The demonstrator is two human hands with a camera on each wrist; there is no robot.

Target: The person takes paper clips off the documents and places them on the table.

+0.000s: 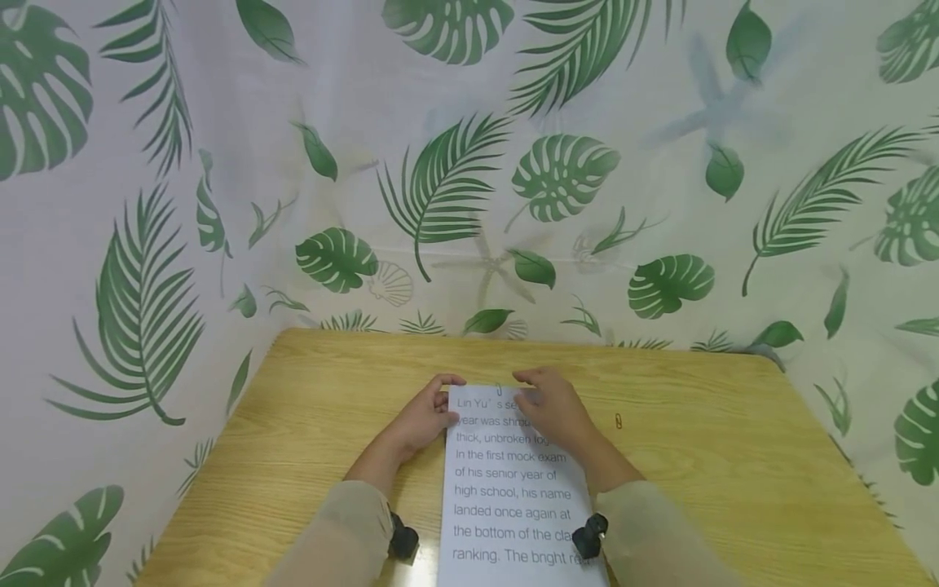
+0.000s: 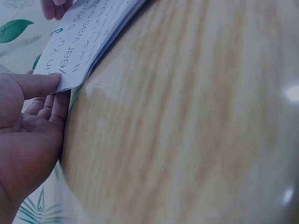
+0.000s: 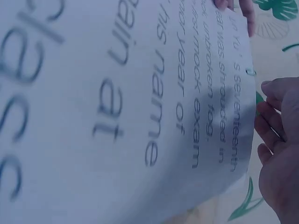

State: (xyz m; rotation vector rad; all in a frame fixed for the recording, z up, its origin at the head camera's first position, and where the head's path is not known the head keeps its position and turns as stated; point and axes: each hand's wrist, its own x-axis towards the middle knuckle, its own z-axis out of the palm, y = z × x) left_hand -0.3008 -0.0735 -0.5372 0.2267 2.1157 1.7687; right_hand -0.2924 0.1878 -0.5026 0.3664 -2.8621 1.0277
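Note:
A stack of printed sheets lies lengthwise on the table, its large black text facing up. A teal-looking paper clip sits on the middle of its top edge. My left hand pinches the top left corner, thumb on the printed face and fingers underneath. Over the top right part, my right hand has its fingers loosely bent beside the top edge, near the clip. In the right wrist view that hand grips nothing; whether its fingertips touch the paper edge is unclear.
A small reddish paper clip lies loose on the wooden table, right of my right hand. A white leaf-patterned curtain hangs behind the table's far edge and along its sides. Dark wrist devices sit on both sleeves.

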